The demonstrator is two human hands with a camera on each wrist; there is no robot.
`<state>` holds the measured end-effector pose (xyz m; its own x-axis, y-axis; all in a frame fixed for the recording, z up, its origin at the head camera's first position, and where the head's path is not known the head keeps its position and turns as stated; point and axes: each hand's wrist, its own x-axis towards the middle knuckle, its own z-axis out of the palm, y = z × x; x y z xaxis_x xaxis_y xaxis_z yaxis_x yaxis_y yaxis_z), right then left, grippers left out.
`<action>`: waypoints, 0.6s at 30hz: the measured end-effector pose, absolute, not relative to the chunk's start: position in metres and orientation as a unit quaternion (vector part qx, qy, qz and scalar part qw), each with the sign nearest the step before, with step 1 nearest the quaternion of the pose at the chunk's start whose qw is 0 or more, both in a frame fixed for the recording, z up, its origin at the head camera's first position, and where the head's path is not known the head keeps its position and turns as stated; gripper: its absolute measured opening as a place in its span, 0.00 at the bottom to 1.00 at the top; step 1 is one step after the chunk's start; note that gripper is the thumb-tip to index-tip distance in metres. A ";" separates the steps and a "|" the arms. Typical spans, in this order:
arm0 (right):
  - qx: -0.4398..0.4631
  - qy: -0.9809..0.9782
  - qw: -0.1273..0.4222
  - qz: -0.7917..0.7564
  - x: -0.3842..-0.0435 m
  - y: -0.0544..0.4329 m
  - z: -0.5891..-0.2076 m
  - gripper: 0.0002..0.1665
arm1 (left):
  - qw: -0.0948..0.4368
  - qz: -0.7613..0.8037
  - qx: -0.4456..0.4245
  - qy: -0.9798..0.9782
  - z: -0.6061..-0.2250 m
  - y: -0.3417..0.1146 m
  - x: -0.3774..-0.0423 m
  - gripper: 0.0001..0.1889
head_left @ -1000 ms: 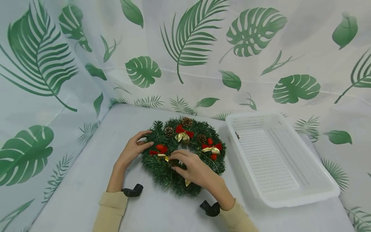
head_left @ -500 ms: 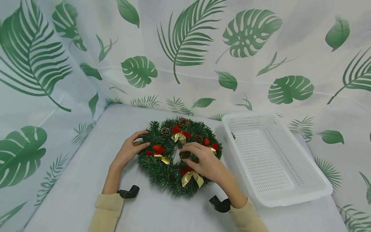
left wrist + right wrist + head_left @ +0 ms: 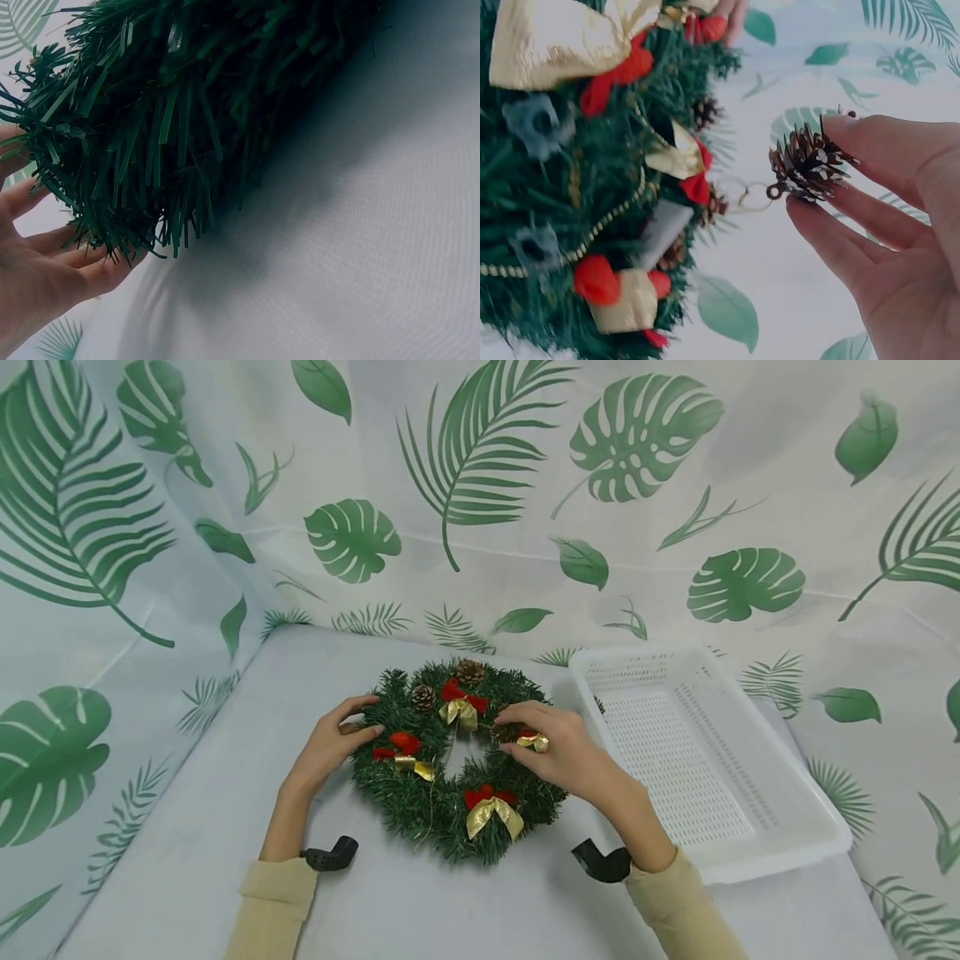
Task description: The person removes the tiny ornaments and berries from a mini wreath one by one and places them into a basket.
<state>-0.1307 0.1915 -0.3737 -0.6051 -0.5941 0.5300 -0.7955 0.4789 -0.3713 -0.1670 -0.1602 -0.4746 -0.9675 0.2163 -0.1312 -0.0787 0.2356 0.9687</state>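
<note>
Leaf-printed cloth covers the table point(image 3: 225, 827) and backdrop. Left hand point(image 3: 330, 747) rests relaxed fingers against one green wreath point(image 3: 442, 814), which lies mid-table bearing four gold bows and two pine cones still in sight. Right hand point(image 3: 558, 747) pinches a third pine cone point(image 3: 807, 163) over the wreath's right side. One white basket point(image 3: 780, 777) stands farthest right.

The wreath point(image 3: 450, 760) lies flat mid-counter point(image 3: 225, 827), with the left hand point(image 3: 330, 752) at its left edge and the right hand point(image 3: 558, 747) over its right side. The white basket point(image 3: 705, 760) stands just beside the wreath on the right, leaving only a narrow gap there. Bare counter lies open to the left and along the near edge, and the leaf-print cloth point(image 3: 480, 510) walls off the back and left.
</note>
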 end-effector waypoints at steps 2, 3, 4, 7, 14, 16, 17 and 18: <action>0.407 -0.847 0.153 0.305 -0.133 0.196 -0.369 0.21 | 0.120 0.617 0.043 0.777 -0.475 -0.160 -0.167 0.32; 0.403 -0.850 0.146 0.305 -0.134 0.199 -0.366 0.21 | 0.120 0.617 0.043 0.777 -0.475 -0.160 -0.167 0.32; 0.399 -0.854 0.140 0.305 -0.136 0.202 -0.363 0.21 | 0.120 0.618 0.042 0.776 -0.475 -0.160 -0.167 0.32; 0.380 -0.866 0.123 0.300 -0.139 0.209 -0.354 0.21 | 0.120 0.619 0.040 0.775 -0.476 -0.160 -0.167 0.32; 0.320 -0.879 0.075 0.345 -0.145 0.225 -0.345 0.20 | 0.118 0.618 0.040 0.776 -0.477 -0.160 -0.168 0.32; 0.307 -0.879 0.067 0.359 -0.146 0.229 -0.346 0.20 | 0.118 0.618 0.040 0.776 -0.477 -0.161 -0.168 0.32; 0.299 -0.880 0.062 0.365 -0.147 0.232 -0.346 0.19 | 0.119 0.618 0.040 0.776 -0.478 -0.161 -0.168 0.33; 0.291 -0.880 0.055 0.372 -0.147 0.234 -0.346 0.19 | 0.120 0.618 0.040 0.776 -0.478 -0.161 -0.168 0.33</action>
<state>-0.1471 0.2342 -0.3456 -0.8245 -0.4708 0.3138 -0.5532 0.5539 -0.6223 -0.1676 -0.1606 -0.4778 -0.9681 0.2103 -0.1364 -0.0858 0.2335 0.9686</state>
